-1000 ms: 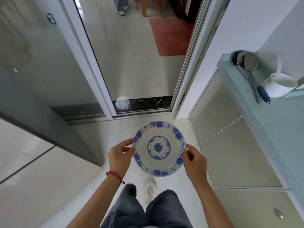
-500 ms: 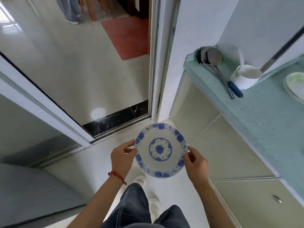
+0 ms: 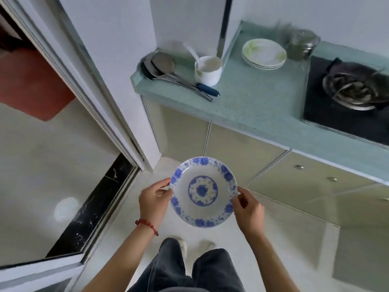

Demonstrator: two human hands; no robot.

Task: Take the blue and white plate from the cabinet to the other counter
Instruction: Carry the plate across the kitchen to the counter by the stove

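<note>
Up in the air over the pale glossy floor tiles [image 3: 52,157], the blue and white plate [image 3: 203,191] is carried level between both hands, in front of the counter [image 3: 261,106] and lower than its top. It is round and glazed, with a shallow well, a ring of blue flowers on the rim and a blue medallion in the middle. The left hand [image 3: 153,200] pinches its left edge, thumb on the rim; the right hand [image 3: 248,209] is closed on the right edge likewise. A red beaded string [image 3: 146,224] circles the left wrist. On the speckled, pale green counter lie metal ladles [image 3: 168,70], a white cup [image 3: 208,70] and stacked white plates [image 3: 264,53]. A black hob [image 3: 328,114] sits at the counter's right.
</note>
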